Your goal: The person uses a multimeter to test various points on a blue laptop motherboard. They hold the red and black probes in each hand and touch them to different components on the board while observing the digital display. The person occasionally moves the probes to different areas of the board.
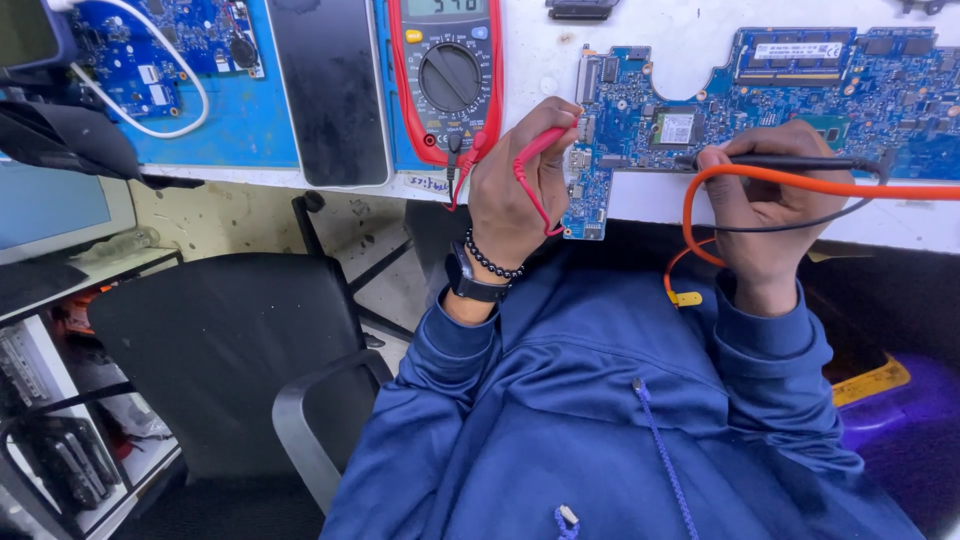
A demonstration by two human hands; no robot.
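Two probes meet the blue circuit board [690, 110]: left hand [515, 185] pinches the red probe [545, 140] pointing toward two o'clock, right hand [765, 195] grips the black probe [790, 161] lying toward nine o'clock

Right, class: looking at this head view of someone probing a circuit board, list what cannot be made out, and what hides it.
- Red probe tip: hidden behind the left hand fingers.
- Black probe tip: covered by the right hand.
- Multimeter: its display is cut off by the top edge.
- Blue laptop motherboard: its component markings are too small; its right end runs off frame.
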